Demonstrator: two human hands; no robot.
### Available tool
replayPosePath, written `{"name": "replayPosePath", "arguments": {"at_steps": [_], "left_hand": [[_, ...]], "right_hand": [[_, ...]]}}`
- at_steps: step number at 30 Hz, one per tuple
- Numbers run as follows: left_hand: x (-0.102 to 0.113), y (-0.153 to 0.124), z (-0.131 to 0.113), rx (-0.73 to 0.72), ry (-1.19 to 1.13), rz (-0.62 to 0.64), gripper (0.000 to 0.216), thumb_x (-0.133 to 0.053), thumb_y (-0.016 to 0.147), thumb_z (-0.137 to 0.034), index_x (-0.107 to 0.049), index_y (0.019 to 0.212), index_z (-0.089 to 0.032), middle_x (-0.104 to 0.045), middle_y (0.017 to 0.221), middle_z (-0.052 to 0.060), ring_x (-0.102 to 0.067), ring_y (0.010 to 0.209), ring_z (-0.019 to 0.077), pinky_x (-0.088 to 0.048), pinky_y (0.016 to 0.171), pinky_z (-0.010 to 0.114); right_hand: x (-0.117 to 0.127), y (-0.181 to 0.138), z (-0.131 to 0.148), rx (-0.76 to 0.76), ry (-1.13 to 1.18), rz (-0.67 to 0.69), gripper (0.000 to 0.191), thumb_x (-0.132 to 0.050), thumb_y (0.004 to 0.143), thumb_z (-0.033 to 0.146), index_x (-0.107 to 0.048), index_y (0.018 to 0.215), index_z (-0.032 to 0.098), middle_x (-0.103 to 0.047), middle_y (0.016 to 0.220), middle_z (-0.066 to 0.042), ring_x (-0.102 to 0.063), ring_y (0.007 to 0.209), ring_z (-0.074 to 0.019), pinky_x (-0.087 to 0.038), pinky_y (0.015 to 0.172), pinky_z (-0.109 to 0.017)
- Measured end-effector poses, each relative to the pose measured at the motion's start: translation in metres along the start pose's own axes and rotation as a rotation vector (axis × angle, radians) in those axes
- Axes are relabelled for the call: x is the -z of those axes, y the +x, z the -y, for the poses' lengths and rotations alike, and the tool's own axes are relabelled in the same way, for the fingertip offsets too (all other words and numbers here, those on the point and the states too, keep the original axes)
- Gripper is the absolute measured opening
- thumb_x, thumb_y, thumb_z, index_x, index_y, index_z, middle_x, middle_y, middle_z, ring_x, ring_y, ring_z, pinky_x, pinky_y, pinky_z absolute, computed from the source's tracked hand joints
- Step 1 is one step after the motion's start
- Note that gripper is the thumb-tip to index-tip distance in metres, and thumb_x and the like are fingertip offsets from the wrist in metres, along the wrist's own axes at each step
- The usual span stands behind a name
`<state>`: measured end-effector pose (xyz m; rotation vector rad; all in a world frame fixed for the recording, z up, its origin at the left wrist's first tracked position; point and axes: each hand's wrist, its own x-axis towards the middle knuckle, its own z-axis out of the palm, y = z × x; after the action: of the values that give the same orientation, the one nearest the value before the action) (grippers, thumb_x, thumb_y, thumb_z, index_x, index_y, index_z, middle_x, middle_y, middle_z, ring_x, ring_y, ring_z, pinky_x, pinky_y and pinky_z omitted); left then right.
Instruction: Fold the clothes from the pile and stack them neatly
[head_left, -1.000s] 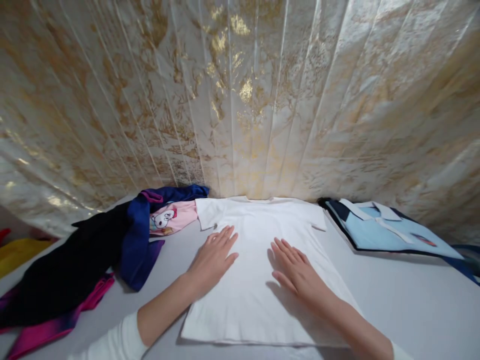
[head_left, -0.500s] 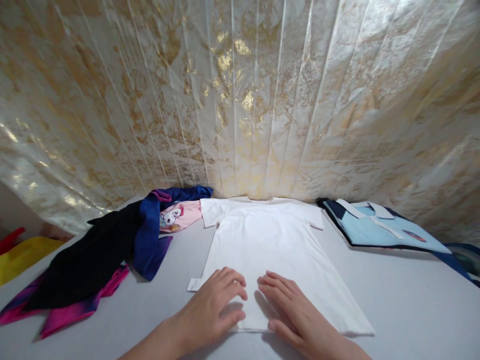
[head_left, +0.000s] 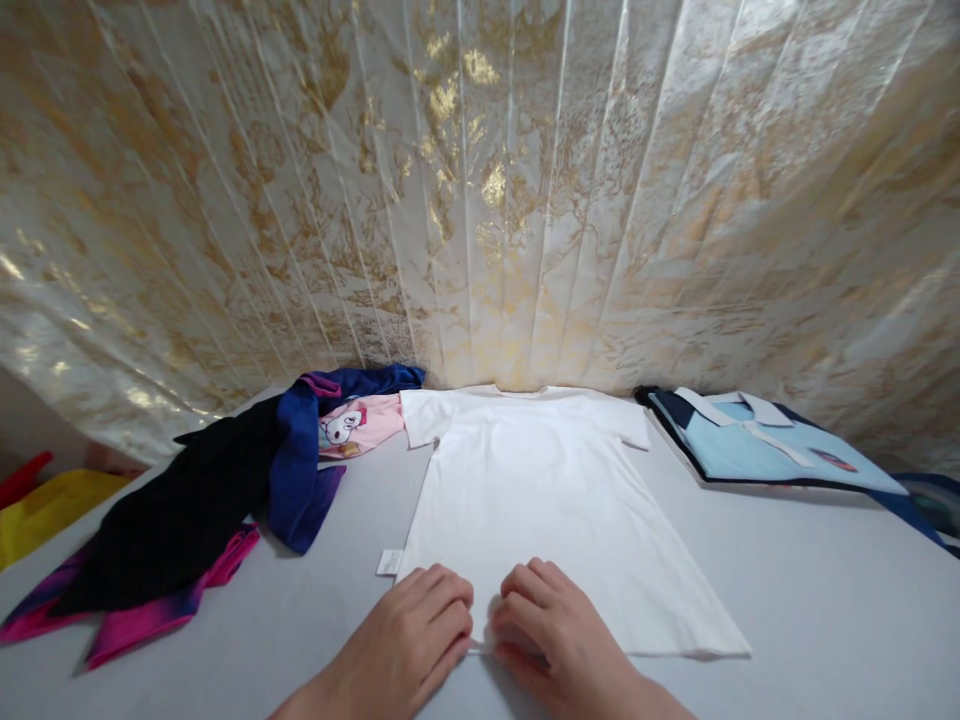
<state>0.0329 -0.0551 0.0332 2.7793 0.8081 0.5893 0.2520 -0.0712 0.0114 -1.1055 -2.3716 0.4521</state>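
Observation:
A white T-shirt [head_left: 540,500] lies spread flat on the pale grey cloth, its neckline away from me and its hem close to me. My left hand [head_left: 409,635] is at the left part of the hem, fingers curled together on the fabric. Beside it, a small gap to the right, my right hand [head_left: 551,630] also has its fingers bent in over the hem, around its middle. Both thumbs and fingertips are partly hidden. A small white label [head_left: 389,563] sticks out from the shirt's left side seam.
To the left lies a heap of black clothing [head_left: 180,500] with blue and pink pieces, beside a pink printed garment [head_left: 360,425]. Folded light-blue clothing [head_left: 772,440] is stacked at right. A gold-patterned curtain [head_left: 480,200] hangs behind. Yellow fabric [head_left: 60,510] shows at far left.
Both hands have moved slightly down toward the hem, and their spread fingers have curled in. The shirt lies as before; the view has shifted a little.

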Motion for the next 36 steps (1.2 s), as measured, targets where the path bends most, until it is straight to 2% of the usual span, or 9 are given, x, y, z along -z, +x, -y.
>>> {"name": "replayPosePath", "arguments": {"at_steps": [4,13,18,21,24,27,30,33,36], "left_hand": [[-0.001,-0.001,-0.003,-0.060,0.024,-0.040,0.014,-0.042,0.096,-0.012,-0.053,0.092,-0.019,-0.063,0.098,0.005,-0.057,0.088,0.0175,-0.046,0.082,0.029],[-0.009,-0.008,0.002,-0.043,-0.078,-0.072,0.014,-0.043,0.093,-0.007,-0.048,0.089,-0.019,-0.061,0.094,0.005,-0.057,0.088,0.0180,-0.048,0.081,0.030],[-0.004,-0.011,0.000,-0.060,-0.127,-0.050,0.016,-0.047,0.088,-0.004,-0.051,0.089,-0.019,-0.061,0.096,0.004,-0.057,0.092,0.0171,-0.041,0.102,0.035],[0.002,-0.013,-0.004,-0.001,-0.213,-0.043,0.017,-0.051,0.083,-0.003,-0.053,0.085,-0.020,-0.062,0.098,0.004,-0.058,0.096,0.0170,-0.036,0.108,0.037],[0.007,-0.015,-0.002,0.091,-0.335,-0.030,0.013,-0.055,0.083,-0.009,-0.055,0.081,-0.021,-0.062,0.105,0.004,-0.057,0.104,0.0180,-0.042,0.102,0.032],[0.013,-0.017,0.010,0.191,-0.317,-0.016,0.016,-0.047,0.092,-0.015,-0.060,0.095,-0.022,-0.060,0.120,0.006,-0.053,0.115,0.0176,-0.044,0.099,0.030],[0.017,-0.021,0.026,0.232,-0.156,0.008,0.027,-0.041,0.097,-0.018,-0.057,0.118,-0.025,-0.054,0.136,0.006,-0.044,0.129,0.0189,-0.037,0.108,0.036],[0.014,-0.028,0.038,0.211,0.007,0.108,0.045,-0.047,0.097,-0.035,-0.041,0.141,-0.028,-0.038,0.150,0.006,-0.031,0.139,0.0240,-0.030,0.112,0.043],[0.010,-0.035,0.046,0.222,0.099,0.211,0.058,-0.043,0.098,-0.049,-0.025,0.150,-0.031,-0.024,0.156,0.006,-0.023,0.143,0.0261,-0.026,0.113,0.046]], "right_hand": [[-0.002,0.000,-0.001,0.075,0.000,-0.043,0.014,-0.052,0.082,0.007,-0.056,0.083,0.021,-0.059,0.083,-0.002,-0.048,0.079,-0.0170,-0.036,0.070,-0.029],[-0.003,-0.001,0.000,0.177,-0.102,0.013,0.010,-0.051,0.086,0.013,-0.052,0.079,0.021,-0.059,0.084,-0.001,-0.047,0.078,-0.0159,-0.035,0.072,-0.031],[-0.003,-0.001,-0.001,0.232,-0.100,0.012,0.011,-0.053,0.080,0.010,-0.050,0.078,0.021,-0.060,0.086,-0.001,-0.047,0.078,-0.0154,-0.035,0.073,-0.031],[-0.004,-0.002,-0.002,0.303,-0.118,-0.005,0.011,-0.054,0.078,0.011,-0.049,0.077,0.021,-0.061,0.085,-0.001,-0.046,0.076,-0.0157,-0.035,0.072,-0.031],[-0.004,-0.003,-0.001,0.344,-0.139,0.016,0.010,-0.053,0.080,0.012,-0.049,0.078,0.021,-0.061,0.086,-0.001,-0.047,0.076,-0.0157,-0.034,0.070,-0.030],[-0.004,-0.003,0.000,0.334,-0.164,0.021,0.011,-0.050,0.083,0.012,-0.050,0.077,0.021,-0.061,0.082,-0.001,-0.047,0.072,-0.0151,-0.033,0.066,-0.029],[-0.003,-0.003,0.002,0.310,-0.165,0.034,0.013,-0.048,0.087,0.013,-0.051,0.077,0.021,-0.060,0.079,-0.001,-0.047,0.070,-0.0146,-0.033,0.065,-0.028],[-0.003,-0.004,0.005,0.281,-0.138,0.063,0.012,-0.047,0.089,0.014,-0.053,0.080,0.020,-0.060,0.080,-0.002,-0.048,0.071,-0.0145,-0.035,0.067,-0.028],[0.001,-0.003,0.008,0.248,-0.082,0.091,0.012,-0.047,0.090,0.016,-0.055,0.082,0.020,-0.061,0.082,-0.002,-0.049,0.073,-0.0148,-0.037,0.069,-0.028]]}}
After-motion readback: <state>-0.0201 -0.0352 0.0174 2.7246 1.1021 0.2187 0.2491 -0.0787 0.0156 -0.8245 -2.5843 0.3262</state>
